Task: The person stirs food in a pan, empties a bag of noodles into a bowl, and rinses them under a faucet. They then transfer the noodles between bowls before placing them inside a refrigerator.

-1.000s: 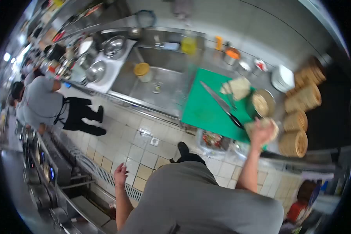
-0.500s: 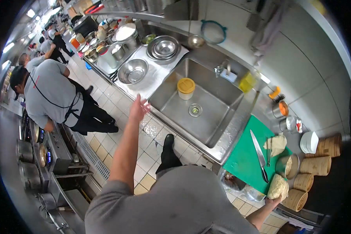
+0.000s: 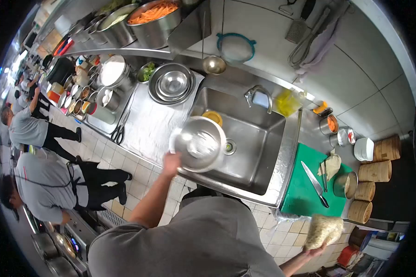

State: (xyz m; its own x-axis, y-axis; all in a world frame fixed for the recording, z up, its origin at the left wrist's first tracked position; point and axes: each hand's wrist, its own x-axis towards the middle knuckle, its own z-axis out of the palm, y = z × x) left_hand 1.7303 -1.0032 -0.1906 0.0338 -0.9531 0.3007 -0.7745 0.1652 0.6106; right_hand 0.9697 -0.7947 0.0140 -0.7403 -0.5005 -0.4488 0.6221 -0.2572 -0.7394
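Observation:
My left hand point(image 3: 172, 162) grips the rim of a metal bowl point(image 3: 198, 144), which is tilted over the left edge of the sink point(image 3: 249, 171). A yellow-lidded container point(image 3: 213, 117) in the sink is partly hidden behind the bowl. Low on the right, my right hand point(image 3: 315, 251) holds a bag of pale food point(image 3: 325, 231) below the green cutting board point(image 3: 293, 184). On the board lie a knife point(image 3: 313, 182), tongs point(image 3: 324, 176) and a pale cloth point(image 3: 333, 166). A metal pot point(image 3: 345, 185) stands at the board's right side.
Stacked metal bowls point(image 3: 174, 84) and scissors point(image 3: 120, 128) lie on the counter left of the sink. Bamboo steamers point(image 3: 375, 171) line the right side. A shelf above holds a pot of orange shreds point(image 3: 153, 18). Other people point(image 3: 51, 184) stand at the far left.
My left hand, empty before, has taken hold of the metal bowl and lifted it from the counter toward the sink. The bag in my right hand has moved off the board's edge.

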